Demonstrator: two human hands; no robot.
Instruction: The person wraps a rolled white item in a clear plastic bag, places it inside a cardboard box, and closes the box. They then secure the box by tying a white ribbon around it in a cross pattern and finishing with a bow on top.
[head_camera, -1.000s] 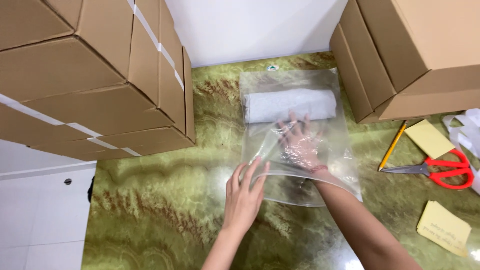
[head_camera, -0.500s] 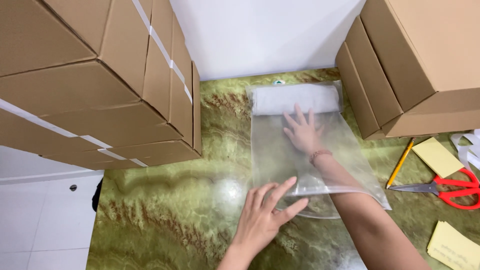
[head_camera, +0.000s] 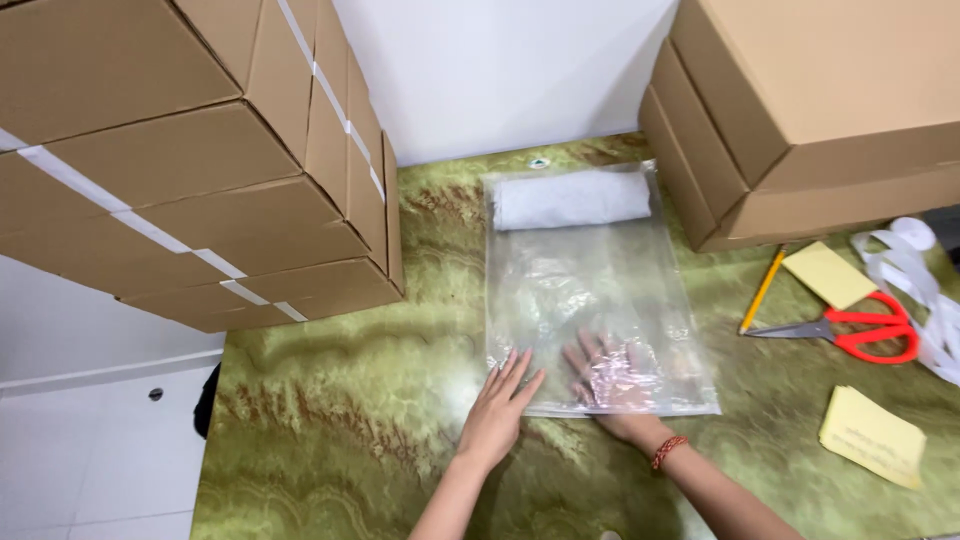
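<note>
Both hands have come back toward the near edge of the desk since a moment ago. The right hand (head_camera: 612, 378), which was stretched well up the clear plastic bag (head_camera: 590, 300) half a second back, now lies at the bag's near, open end, seen through the film as though slipped inside its mouth, fingers spread flat, its grip closed on nothing. The left hand (head_camera: 500, 405) rests just beside it, palm down, fingertips touching the bag's near left corner, fingers likewise apart and holding nothing. The white rolled bundle (head_camera: 572, 198) sits at the bag's far end, up by the wall; I judge it now fully seated, with the hands smoothing the empty film behind it.

The bag lies flat in the middle of the desk (head_camera: 330, 420), a polished green stone top with pale veining. Toward the right edge lie yellow paper slips (head_camera: 870, 436), red-handled scissors (head_camera: 850, 330), a pencil (head_camera: 762, 290) and a loose curl of white tape strips (head_camera: 915, 280). Farther back, stacked cardboard boxes (head_camera: 200, 150) crowd the left side and more cardboard cartons (head_camera: 800, 110) fill the far right corner. Behind stands a plain white wall (head_camera: 500, 70); white floor tiles (head_camera: 90, 450) show beyond the left edge.
</note>
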